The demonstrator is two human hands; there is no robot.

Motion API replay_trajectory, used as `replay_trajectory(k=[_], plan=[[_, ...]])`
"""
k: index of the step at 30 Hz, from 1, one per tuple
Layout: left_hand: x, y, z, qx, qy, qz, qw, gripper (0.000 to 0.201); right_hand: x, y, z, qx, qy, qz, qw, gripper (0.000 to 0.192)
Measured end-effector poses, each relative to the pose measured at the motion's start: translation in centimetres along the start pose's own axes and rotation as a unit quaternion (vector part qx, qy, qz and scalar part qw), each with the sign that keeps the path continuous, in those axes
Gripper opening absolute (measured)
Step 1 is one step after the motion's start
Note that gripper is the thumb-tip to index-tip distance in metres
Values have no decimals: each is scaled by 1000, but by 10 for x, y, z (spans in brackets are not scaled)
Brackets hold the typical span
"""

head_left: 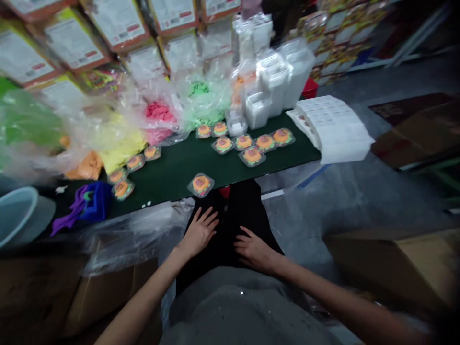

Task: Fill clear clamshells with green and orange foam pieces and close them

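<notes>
My left hand (pixel 199 231) lies flat on my black-trousered left thigh, fingers spread, holding nothing. My right hand (pixel 254 250) rests the same way on my right thigh, also with nothing in it. Just beyond my knees, a clear plastic shell with an orange flower-shaped piece (pixel 201 184) sits at the front edge of the dark green table (pixel 179 167). It is the nearest thing to both hands. Several more filled shells (pixel 251 143) lie further back on the table, and others (pixel 124 182) to the left.
Plastic bags of pink (pixel 158 115), green (pixel 201 103) and yellow (pixel 120 148) material stand at the table's back. Stacks of clear trays (pixel 273 81) and a pile of white sheets (pixel 334 127) are at right. A blue-purple lump (pixel 88 203) and a bucket (pixel 19 215) are left. A cardboard box (pixel 395 268) stands at right.
</notes>
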State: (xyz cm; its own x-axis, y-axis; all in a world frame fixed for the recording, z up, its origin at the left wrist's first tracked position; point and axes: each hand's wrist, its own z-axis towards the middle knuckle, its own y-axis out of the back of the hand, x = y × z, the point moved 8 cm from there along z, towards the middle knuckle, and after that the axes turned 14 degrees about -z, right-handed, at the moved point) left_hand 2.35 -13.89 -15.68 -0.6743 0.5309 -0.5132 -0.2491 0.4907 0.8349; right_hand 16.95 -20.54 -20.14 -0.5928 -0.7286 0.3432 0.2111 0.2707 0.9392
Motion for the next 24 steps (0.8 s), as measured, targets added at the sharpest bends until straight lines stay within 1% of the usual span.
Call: replay_trajectory(k=[2, 4, 6, 8, 11, 14, 16, 18, 19, 21, 23, 24], plan=[[14, -3, 4, -21, -4, 54, 998, 46, -13, -2, -7, -4, -34, 33, 999, 27], [20, -18, 6, -17, 2, 63, 998, 50, -37, -4, -12, -9, -70, 59, 996, 35], [19, -35, 12, 0, 7, 53, 999, 52, -65, -7, -16, -3, -93, 92, 991, 42], [15, -47, 24, 27, 13, 38, 999, 51, -91, -12, -18, 10, -105, 124, 987, 47], [11, -50, 49, 73, 25, 13, 997, 49, -119, -16, -20, 39, -123, 153, 980, 50], [1, -43, 78, 125, 30, -40, 991, 48, -137, -13, -19, 96, -160, 159, 969, 46], [-12, -34, 98, 156, 39, -84, 983, 45, -142, -7, -15, 145, -187, 162, 958, 43], [-28, -24, 117, 176, 59, -121, 975, 41, -138, 0, -11, 194, -210, 166, 944, 40], [-37, -19, 126, 181, 75, -137, 971, 39, -132, 3, -11, 221, -219, 167, 936, 37], [-54, -8, 139, 161, 134, -155, 965, 35, -111, 15, -18, 274, -221, 173, 920, 31], [-84, -1, 144, 143, 184, -168, 958, 30, -87, 37, -38, 321, -191, 192, 908, 31], [-106, 1, 145, 141, 197, -178, 954, 34, -80, 52, -53, 337, -169, 203, 904, 31]])
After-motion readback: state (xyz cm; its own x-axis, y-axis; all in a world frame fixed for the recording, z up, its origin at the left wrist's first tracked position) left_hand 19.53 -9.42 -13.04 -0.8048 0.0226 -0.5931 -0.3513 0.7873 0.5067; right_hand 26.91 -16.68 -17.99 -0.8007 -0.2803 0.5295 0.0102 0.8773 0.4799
